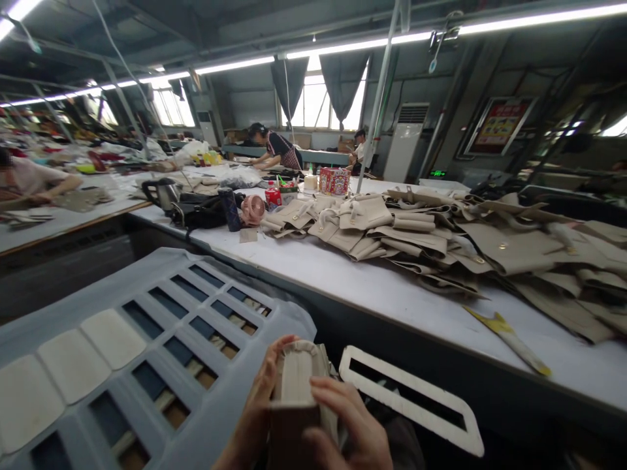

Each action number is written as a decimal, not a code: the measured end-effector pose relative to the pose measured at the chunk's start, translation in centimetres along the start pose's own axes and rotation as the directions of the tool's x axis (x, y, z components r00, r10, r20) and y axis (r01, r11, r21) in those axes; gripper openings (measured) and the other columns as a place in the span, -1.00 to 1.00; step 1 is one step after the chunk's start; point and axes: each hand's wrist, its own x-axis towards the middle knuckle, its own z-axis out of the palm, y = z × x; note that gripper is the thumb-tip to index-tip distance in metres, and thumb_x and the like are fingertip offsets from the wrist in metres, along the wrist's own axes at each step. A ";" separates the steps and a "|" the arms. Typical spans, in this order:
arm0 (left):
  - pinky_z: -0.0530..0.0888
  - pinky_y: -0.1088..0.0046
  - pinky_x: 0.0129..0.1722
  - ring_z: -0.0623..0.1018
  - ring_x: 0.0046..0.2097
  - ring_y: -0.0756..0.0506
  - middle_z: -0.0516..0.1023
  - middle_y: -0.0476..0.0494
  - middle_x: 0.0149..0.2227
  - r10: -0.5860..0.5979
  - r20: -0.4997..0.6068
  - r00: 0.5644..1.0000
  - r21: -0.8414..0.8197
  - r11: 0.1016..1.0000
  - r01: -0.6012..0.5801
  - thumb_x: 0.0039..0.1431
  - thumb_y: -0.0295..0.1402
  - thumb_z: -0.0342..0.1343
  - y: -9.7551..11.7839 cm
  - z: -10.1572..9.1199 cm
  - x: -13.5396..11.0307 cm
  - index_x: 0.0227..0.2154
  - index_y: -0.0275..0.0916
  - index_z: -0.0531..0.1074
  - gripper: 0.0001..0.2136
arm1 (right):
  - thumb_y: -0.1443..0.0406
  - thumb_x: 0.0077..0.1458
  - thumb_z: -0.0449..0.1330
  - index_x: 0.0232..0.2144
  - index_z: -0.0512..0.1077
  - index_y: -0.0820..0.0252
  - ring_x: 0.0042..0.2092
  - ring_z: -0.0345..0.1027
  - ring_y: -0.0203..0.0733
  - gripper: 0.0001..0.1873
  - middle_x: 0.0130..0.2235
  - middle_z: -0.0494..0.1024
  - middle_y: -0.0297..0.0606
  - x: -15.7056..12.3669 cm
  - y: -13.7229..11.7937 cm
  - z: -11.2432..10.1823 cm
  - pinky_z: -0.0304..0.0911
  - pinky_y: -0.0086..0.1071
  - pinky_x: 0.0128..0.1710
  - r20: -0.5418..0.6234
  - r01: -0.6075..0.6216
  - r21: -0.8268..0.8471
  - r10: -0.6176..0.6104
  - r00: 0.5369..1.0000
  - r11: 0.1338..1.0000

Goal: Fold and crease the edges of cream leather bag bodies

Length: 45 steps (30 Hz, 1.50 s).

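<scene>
Both my hands hold one folded beige leather piece (298, 385) at the bottom middle of the view. My left hand (255, 418) wraps its left side, with the thumb up near the curved top. My right hand (350, 424) lies over its right side, fingers curled across the front. The piece stands upright between them, above a grey plastic crate (161, 365) turned on its side, with slotted openings. A white rectangular frame (411, 398) lies just right of my hands.
A long white worktable (372, 287) carries heaps of beige leather parts (441, 235), a yellow-tipped strip (509, 339), a kettle (164, 192), a black bag, a pink fan and a red box. Other people work at tables at the far left and back.
</scene>
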 end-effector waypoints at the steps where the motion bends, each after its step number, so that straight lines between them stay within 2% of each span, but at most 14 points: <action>1: 0.47 0.25 -0.12 0.55 -0.12 -0.25 0.54 -0.26 -0.06 -0.055 0.022 0.998 -0.085 0.995 0.057 0.16 0.23 -0.06 -0.1 0.1 -0.1 0.11 -0.15 0.31 -0.36 | 0.33 0.02 0.28 -0.05 0.50 0.00 -0.07 0.45 -0.04 -0.61 -0.09 0.58 -0.24 0.9 -0.1 0.0 0.36 -0.24 -0.06 -0.012 -0.074 0.024 0.074 0.997 0.997; 3: 0.48 0.20 -0.15 0.57 -0.14 -0.28 0.55 -0.27 -0.10 -0.110 0.080 0.991 -0.213 0.969 0.125 0.14 0.28 -0.09 -0.1 0.3 -0.3 0.16 -0.14 0.24 -0.29 | 0.38 -0.03 0.25 -0.16 0.53 0.06 -0.15 0.44 -0.08 -0.67 -0.21 0.57 -0.25 2.0 -0.3 0.1 0.33 -0.30 -0.12 -0.006 -0.191 0.012 0.191 0.981 0.981; 6: 0.49 0.20 -0.16 0.57 -0.15 -0.29 0.56 -0.30 -0.11 -0.085 0.096 0.992 -0.289 0.951 0.109 0.09 0.31 -0.08 -0.1 0.4 -0.5 0.16 -0.17 0.24 -0.24 | 0.32 0.05 0.20 -0.43 0.52 0.12 -0.23 0.37 -0.13 -0.92 -0.37 0.49 -0.27 2.0 -0.4 0.5 0.26 -0.34 -0.19 -0.008 -0.152 -0.100 0.152 0.988 0.983; 9: 0.50 0.21 -0.15 0.57 -0.14 -0.28 0.56 -0.29 -0.09 -0.085 0.133 0.987 -0.320 0.939 0.124 0.05 0.35 -0.09 -0.3 0.4 -0.6 0.18 -0.14 0.21 -0.21 | 0.29 0.12 0.15 -0.52 0.43 0.15 -0.34 0.30 -0.22 -0.82 -0.45 0.42 -0.31 1.0 0.0 1.2 0.19 -0.39 -0.31 -0.120 -0.137 -0.091 0.125 0.985 0.986; 12: 0.50 0.20 -0.13 0.57 -0.11 -0.29 0.56 -0.28 -0.09 -0.086 0.150 0.985 -0.278 0.952 0.125 0.07 0.35 -0.12 -0.5 0.2 -0.7 0.19 -0.13 0.20 -0.21 | 0.26 0.11 0.16 -0.56 0.35 0.17 -0.42 0.23 -0.27 -0.78 -0.47 0.39 -0.34 0.5 0.6 1.5 0.14 -0.42 -0.38 -0.162 -0.236 -0.014 0.231 0.959 0.972; 15: 0.51 0.29 -0.12 0.57 -0.10 -0.24 0.57 -0.28 -0.06 -0.031 0.089 0.996 -0.077 0.996 0.038 0.15 0.22 -0.01 -0.3 0.2 -0.6 0.13 -0.19 0.28 -0.33 | 0.22 0.11 0.16 -0.55 0.34 0.18 -0.39 0.24 -0.25 -0.76 -0.47 0.41 -0.33 0.8 0.9 1.5 0.14 -0.42 -0.39 -0.098 -0.363 0.051 0.366 0.925 0.930; 18: 0.53 0.40 -0.19 0.59 -0.14 -0.19 0.58 -0.23 -0.07 0.010 -0.011 1.000 0.091 0.996 -0.009 0.16 0.06 0.14 0.3 0.7 -0.6 0.05 -0.21 0.36 -0.47 | 0.17 0.12 0.15 -0.54 0.35 0.18 -0.39 0.24 -0.24 -0.73 -0.48 0.38 -0.34 1.2 0.8 1.5 0.14 -0.42 -0.41 -0.068 -0.425 0.070 0.429 0.901 0.903; 22: 0.53 0.41 -0.34 0.60 -0.26 -0.16 0.60 -0.18 -0.10 -0.028 -0.086 0.996 0.147 0.988 0.040 0.13 0.06 0.16 0.6 1.0 -0.6 0.03 -0.18 0.37 -0.48 | 0.23 0.07 0.20 -0.51 0.31 0.15 -0.42 0.24 -0.27 -0.81 -0.49 0.35 -0.39 0.8 0.6 1.8 0.15 -0.44 -0.40 -0.169 -0.383 -0.003 0.377 0.911 0.924; 25: 0.52 0.45 -0.37 0.58 -0.27 -0.13 0.58 -0.15 -0.09 -0.014 -0.096 0.995 0.233 0.972 0.037 0.17 0.07 0.11 0.5 0.6 -0.4 0.02 -0.16 0.35 -0.50 | 0.30 -0.05 0.27 -0.56 0.24 0.14 -0.43 0.21 -0.28 -0.76 -0.47 0.34 -0.39 -0.1 1.0 2.1 0.12 -0.44 -0.40 -0.164 -0.342 -0.110 0.322 0.932 0.933; 27: 0.51 0.48 -0.37 0.56 -0.29 -0.10 0.57 -0.14 -0.11 0.016 -0.113 0.993 0.281 0.959 0.016 0.20 0.06 0.07 0.5 0.4 -0.4 0.01 -0.17 0.35 -0.53 | 0.31 -0.02 0.25 -0.57 0.20 0.13 -0.43 0.20 -0.28 -0.73 -0.46 0.33 -0.38 -0.6 1.4 2.3 0.11 -0.43 -0.40 -0.130 -0.327 -0.153 0.309 0.942 0.932; 31: 0.50 0.48 -0.38 0.57 -0.26 -0.13 0.55 -0.17 -0.07 0.020 -0.101 0.995 0.307 0.952 0.012 0.23 0.04 0.04 0.5 0.3 -0.3 0.01 -0.17 0.33 -0.55 | 0.30 0.10 0.15 -0.55 0.15 0.12 -0.41 0.21 -0.28 -0.74 -0.45 0.31 -0.37 -0.9 1.8 2.3 0.12 -0.43 -0.37 -0.064 -0.347 -0.149 0.341 0.938 0.926; 37: 0.51 0.49 -0.34 0.57 -0.25 -0.10 0.54 -0.16 -0.04 0.012 -0.095 0.995 0.306 0.952 0.018 0.26 0.02 0.03 0.0 0.0 -0.3 0.03 -0.14 0.32 -0.58 | 0.28 0.08 0.14 -0.56 0.15 0.12 -0.41 0.17 -0.28 -0.75 -0.47 0.29 -0.38 -0.4 1.4 2.3 0.06 -0.42 -0.41 -0.036 -0.410 -0.118 0.409 0.912 0.904; 42: 0.53 0.47 -0.33 0.59 -0.28 -0.10 0.56 -0.16 -0.06 0.014 -0.136 0.991 0.279 0.960 0.025 0.20 0.05 0.09 -0.3 -0.5 0.0 0.01 -0.14 0.35 -0.55 | 0.31 0.03 0.15 -0.56 0.14 0.12 -0.43 0.17 -0.29 -0.76 -0.50 0.27 -0.42 -0.1 1.0 2.7 0.07 -0.43 -0.41 -0.079 -0.447 -0.059 0.442 0.893 0.892; 45: 0.54 0.46 -0.36 0.60 -0.28 -0.12 0.57 -0.17 -0.10 0.001 -0.155 0.988 0.264 0.964 0.041 0.18 0.06 0.11 -0.4 -0.8 0.0 0.01 -0.14 0.36 -0.53 | 0.34 -0.03 0.19 -0.46 0.19 0.11 -0.45 0.18 -0.32 -0.81 -0.51 0.24 -0.49 0.0 1.1 3.0 0.10 -0.46 -0.41 -0.110 -0.457 0.020 0.456 0.883 0.889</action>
